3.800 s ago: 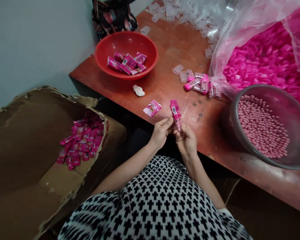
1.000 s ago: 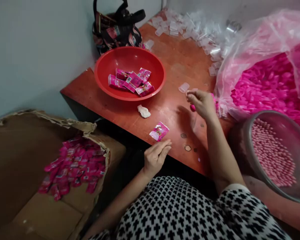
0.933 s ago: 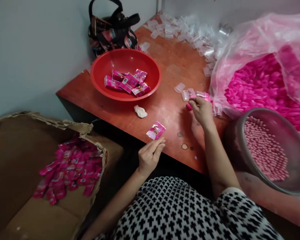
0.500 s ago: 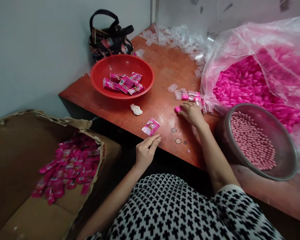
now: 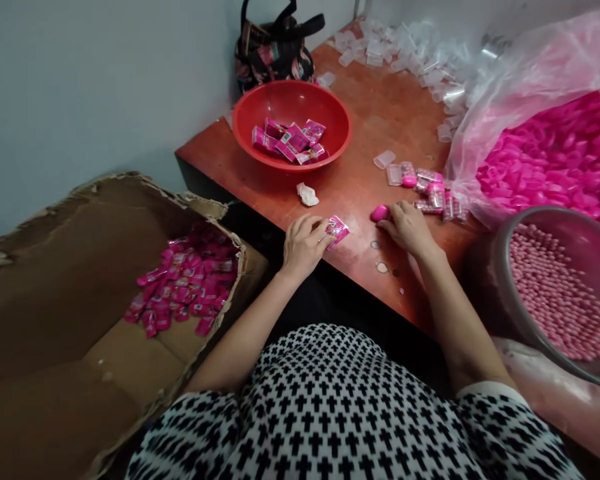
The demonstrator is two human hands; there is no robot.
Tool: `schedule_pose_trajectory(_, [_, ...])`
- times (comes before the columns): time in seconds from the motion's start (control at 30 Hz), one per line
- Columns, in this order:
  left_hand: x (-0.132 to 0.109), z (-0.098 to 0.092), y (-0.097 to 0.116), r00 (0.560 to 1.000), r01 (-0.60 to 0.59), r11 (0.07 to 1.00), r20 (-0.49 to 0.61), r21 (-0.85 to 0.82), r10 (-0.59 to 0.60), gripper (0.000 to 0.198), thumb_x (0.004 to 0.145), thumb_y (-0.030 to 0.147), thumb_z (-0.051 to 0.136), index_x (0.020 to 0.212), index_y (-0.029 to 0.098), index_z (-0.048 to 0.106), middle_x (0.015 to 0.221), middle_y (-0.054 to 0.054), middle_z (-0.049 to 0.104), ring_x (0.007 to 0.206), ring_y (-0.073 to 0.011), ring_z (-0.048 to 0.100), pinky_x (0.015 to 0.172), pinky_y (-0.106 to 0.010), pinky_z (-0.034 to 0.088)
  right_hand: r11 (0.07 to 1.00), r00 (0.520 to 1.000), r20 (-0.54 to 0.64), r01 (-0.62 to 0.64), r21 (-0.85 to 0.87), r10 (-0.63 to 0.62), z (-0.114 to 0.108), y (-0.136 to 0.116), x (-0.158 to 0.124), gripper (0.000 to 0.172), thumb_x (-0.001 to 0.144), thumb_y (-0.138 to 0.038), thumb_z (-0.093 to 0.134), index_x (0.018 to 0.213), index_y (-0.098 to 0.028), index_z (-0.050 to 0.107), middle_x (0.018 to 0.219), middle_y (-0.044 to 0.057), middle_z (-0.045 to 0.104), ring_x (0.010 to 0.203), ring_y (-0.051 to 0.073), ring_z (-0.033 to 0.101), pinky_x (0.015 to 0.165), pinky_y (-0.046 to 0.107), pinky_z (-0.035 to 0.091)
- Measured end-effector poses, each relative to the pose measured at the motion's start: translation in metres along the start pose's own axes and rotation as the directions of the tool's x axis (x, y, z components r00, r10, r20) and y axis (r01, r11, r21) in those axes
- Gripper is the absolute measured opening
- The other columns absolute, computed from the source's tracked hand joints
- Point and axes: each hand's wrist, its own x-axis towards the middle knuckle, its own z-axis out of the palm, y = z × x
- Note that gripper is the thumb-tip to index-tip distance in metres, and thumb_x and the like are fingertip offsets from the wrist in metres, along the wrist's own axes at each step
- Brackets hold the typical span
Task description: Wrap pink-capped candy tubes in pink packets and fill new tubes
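At the table's near edge, my left hand [image 5: 304, 248] pinches the side of a small printed pink wrapper [image 5: 338, 230] between thumb and fingers. Across from it, my right hand [image 5: 411, 228] has its fingers closed round a small container whose pink cap [image 5: 380, 213] points left; the rest of it is hidden under the fingers. Just beyond the right hand lie several clear pink-capped tubes [image 5: 436, 195] filled with pink beads. An uncapped clear tube [image 5: 384, 159] rests behind them. A crumpled white scrap [image 5: 307, 195] sits beyond my left hand.
A red bowl [image 5: 343, 143] holds several pink packets. At left stands a cardboard box [image 5: 125, 393] with more packets. On the right are a grey bowl [image 5: 505, 267] of pink beads and a plastic bag [image 5: 473, 137] of pink caps. Clear tubes [image 5: 410, 47] and a handbag [image 5: 275, 63] are behind.
My left hand has moved forward onto the table and taken hold of the wrapper's side. My right hand stays at the pink-capped container. The camera view has shifted left and down.
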Motion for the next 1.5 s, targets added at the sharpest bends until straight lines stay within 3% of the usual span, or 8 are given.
schedule_pose_trajectory(0.13, [0.003,0.008,0.003,0.999,0.052,0.998,0.010,0.030,-0.052,0.026,0.083,0.037,0.062,0.104,0.024,0.071,0.117,-0.008,0.065,0.118,-0.0272,0.052,0.105,-0.045,0.035,0.944,0.986,-0.032,-0.146,0.295,0.162,-0.004,-0.027,-0.015,0.021,0.081,-0.037,0.058,0.088,-0.018,0.054,0.082,0.007,0.058,0.074,0.022,0.054,0.068,0.034,0.043])
schedule_pose_trajectory(0.33, [0.005,0.019,0.008,0.992,0.099,0.994,-0.078,-0.035,-0.102,0.017,0.087,0.032,0.058,0.090,0.025,0.073,0.104,-0.003,0.070,0.113,-0.0246,0.056,0.107,-0.045,0.032,0.251,0.904,0.177,-0.289,0.924,0.390,0.010,-0.082,-0.031,0.028,0.069,-0.037,0.068,0.086,-0.022,0.050,0.067,-0.006,0.045,0.054,0.010,0.045,0.047,0.023,0.040])
schedule_pose_trajectory(0.43, [0.005,0.021,0.009,0.989,0.105,0.992,-0.098,-0.069,-0.112,0.017,0.087,0.030,0.057,0.086,0.025,0.073,0.101,-0.004,0.071,0.112,-0.0246,0.056,0.106,-0.045,0.032,0.126,0.893,0.189,-0.261,0.957,0.408,0.014,-0.098,-0.034,0.031,0.063,-0.035,0.074,0.077,-0.021,0.050,0.063,-0.008,0.042,0.050,0.007,0.040,0.044,0.020,0.037])
schedule_pose_trajectory(0.6, [0.008,0.013,0.001,0.989,0.075,0.987,-0.112,-0.142,-0.092,0.020,0.088,0.032,0.055,0.095,0.023,0.072,0.107,-0.006,0.070,0.113,-0.0242,0.055,0.102,-0.043,0.037,0.119,0.886,0.148,-0.221,0.968,0.439,0.012,-0.102,-0.045,0.028,0.066,-0.037,0.074,0.075,-0.020,0.054,0.061,-0.008,0.043,0.051,0.007,0.040,0.046,0.021,0.038])
schedule_pose_trajectory(0.77, [0.045,0.004,-0.021,0.939,0.295,0.956,-0.183,-0.008,-0.291,0.041,0.085,0.039,0.059,0.121,0.019,0.061,0.118,-0.016,0.061,0.110,-0.0323,0.053,0.094,-0.048,0.038,0.128,0.896,0.156,-0.227,0.965,0.415,0.013,-0.103,-0.052,0.028,0.067,-0.037,0.075,0.080,-0.021,0.057,0.060,-0.007,0.047,0.052,0.009,0.044,0.049,0.022,0.039])
schedule_pose_trajectory(1.0, [0.079,0.011,-0.040,0.947,0.319,0.946,-0.074,0.061,-0.314,0.026,0.086,0.036,0.057,0.102,0.020,0.070,0.107,-0.014,0.065,0.104,-0.0317,0.054,0.093,-0.050,0.037,0.126,0.901,0.178,-0.245,0.961,0.397,0.011,-0.112,-0.057,0.028,0.067,-0.037,0.075,0.077,-0.021,0.055,0.057,-0.008,0.049,0.049,0.008,0.044,0.048,0.022,0.038])
schedule_pose_trajectory(1.3, [0.022,0.003,-0.010,0.997,-0.041,0.989,-0.076,-0.144,0.030,0.040,0.084,0.037,0.061,0.119,0.017,0.062,0.133,-0.012,0.057,0.132,-0.0289,0.043,0.110,-0.050,0.032,0.134,0.891,0.167,-0.244,0.961,0.422,0.015,-0.102,-0.059,0.026,0.068,-0.036,0.074,0.079,-0.021,0.056,0.056,-0.008,0.048,0.048,0.008,0.045,0.047,0.022,0.038])
schedule_pose_trajectory(1.5, [0.001,0.017,-0.007,1.000,-0.011,0.986,-0.019,-0.169,0.008,0.021,0.083,0.026,0.062,0.102,0.021,0.071,0.124,-0.009,0.065,0.126,-0.0271,0.052,0.112,-0.053,0.031,0.113,0.888,0.183,-0.251,0.961,0.422,0.015,-0.108,-0.053,0.029,0.066,-0.037,0.075,0.079,-0.021,0.055,0.056,-0.008,0.050,0.048,0.008,0.046,0.045,0.022,0.039])
